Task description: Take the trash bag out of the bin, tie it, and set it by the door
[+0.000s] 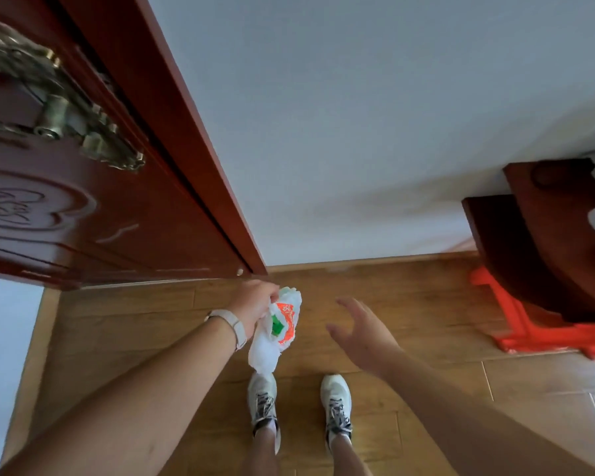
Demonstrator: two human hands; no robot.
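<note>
White wall (358,132) ahead, dark red carved door (93,218) with brass handle (59,115) at left, wood-look floor (134,321) below, red stool (529,331) at right under dark furniture. Left hand (255,304), watch (232,324) on wrist, grips top of white trash bag (275,334) with orange-green print; bag hangs above left shoe (262,396), near door's bottom corner. Right hand (361,331) open, fingers spread, empty, beside bag, not touching.

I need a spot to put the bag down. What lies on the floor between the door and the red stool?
In the head view, only bare wooden floor along the white wall lies between the door and the red stool.
</note>
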